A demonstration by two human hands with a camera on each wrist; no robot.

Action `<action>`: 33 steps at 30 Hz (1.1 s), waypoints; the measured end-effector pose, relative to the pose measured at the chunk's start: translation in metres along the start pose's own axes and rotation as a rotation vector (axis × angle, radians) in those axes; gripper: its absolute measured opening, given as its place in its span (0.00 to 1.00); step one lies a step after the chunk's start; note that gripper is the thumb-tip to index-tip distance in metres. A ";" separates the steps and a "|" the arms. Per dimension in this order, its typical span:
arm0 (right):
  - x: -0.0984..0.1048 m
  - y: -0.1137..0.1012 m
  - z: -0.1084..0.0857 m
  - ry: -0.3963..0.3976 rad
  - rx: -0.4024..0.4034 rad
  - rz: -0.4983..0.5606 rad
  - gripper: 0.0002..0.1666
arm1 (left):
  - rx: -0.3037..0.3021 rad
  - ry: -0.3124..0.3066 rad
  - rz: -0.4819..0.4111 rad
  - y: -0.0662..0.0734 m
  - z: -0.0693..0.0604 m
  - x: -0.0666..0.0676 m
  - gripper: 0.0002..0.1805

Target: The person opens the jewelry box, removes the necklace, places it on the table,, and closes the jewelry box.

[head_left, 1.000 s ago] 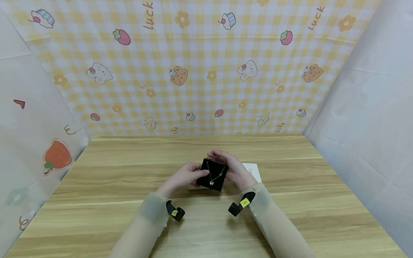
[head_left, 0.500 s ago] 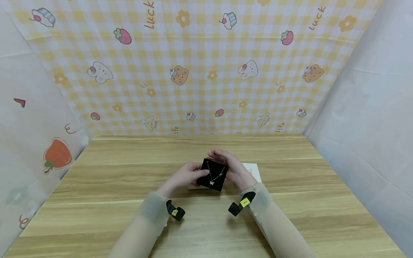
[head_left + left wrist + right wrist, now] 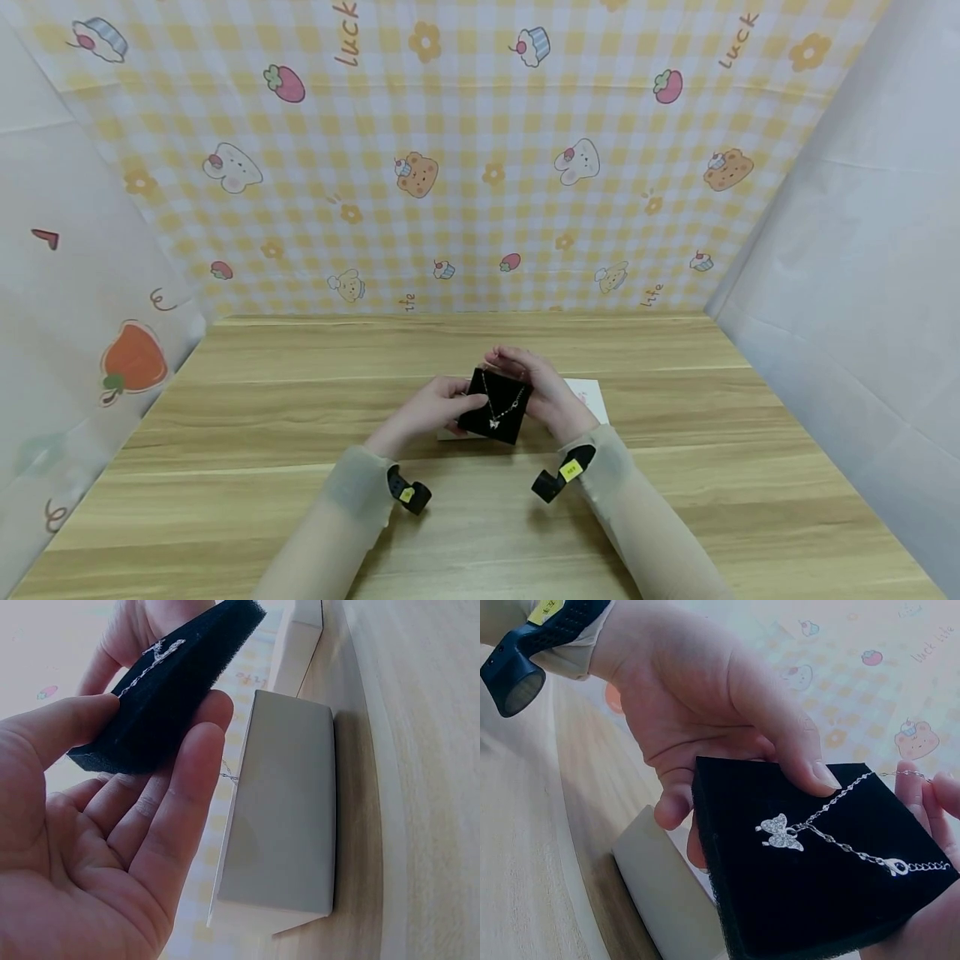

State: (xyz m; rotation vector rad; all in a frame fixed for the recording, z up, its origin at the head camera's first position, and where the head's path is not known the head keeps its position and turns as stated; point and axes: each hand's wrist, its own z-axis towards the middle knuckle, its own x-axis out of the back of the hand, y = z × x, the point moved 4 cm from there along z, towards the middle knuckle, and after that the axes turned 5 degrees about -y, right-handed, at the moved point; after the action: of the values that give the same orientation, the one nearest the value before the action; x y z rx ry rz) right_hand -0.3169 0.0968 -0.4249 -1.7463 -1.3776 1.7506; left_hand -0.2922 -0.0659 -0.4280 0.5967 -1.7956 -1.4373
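Draping of the silver butterfly-pendant necklace (image 3: 781, 834) across the square black foam pad (image 3: 795, 915) appears largely complete, securing apparently outstanding, the pad pinched by the left hand (image 3: 427, 412) above a white cardboard box (image 3: 281, 802), the right hand's (image 3: 553, 398) hold indeterminate.

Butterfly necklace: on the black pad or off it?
On: the right wrist view shows the butterfly pendant and part of the chain lying across the black pad.

pad (image 3: 817, 874): plain black | necklace (image 3: 781, 832): silver | box (image 3: 277, 806): white | backdrop (image 3: 465, 125): yellow-white check
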 end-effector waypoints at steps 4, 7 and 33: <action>0.000 0.000 0.000 -0.002 -0.003 0.001 0.18 | -0.004 -0.003 -0.001 0.000 0.000 -0.001 0.16; 0.000 -0.001 0.000 -0.009 -0.002 -0.004 0.18 | -0.007 -0.007 -0.008 0.001 0.000 -0.002 0.16; 0.000 -0.001 0.003 -0.015 0.032 -0.069 0.14 | 0.012 -0.015 -0.065 0.001 -0.001 -0.003 0.18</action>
State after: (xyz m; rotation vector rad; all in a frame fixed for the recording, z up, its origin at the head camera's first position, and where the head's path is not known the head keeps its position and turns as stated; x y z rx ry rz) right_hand -0.3195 0.0961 -0.4248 -1.6525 -1.3916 1.7429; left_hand -0.2897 -0.0636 -0.4278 0.6573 -1.8127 -1.4792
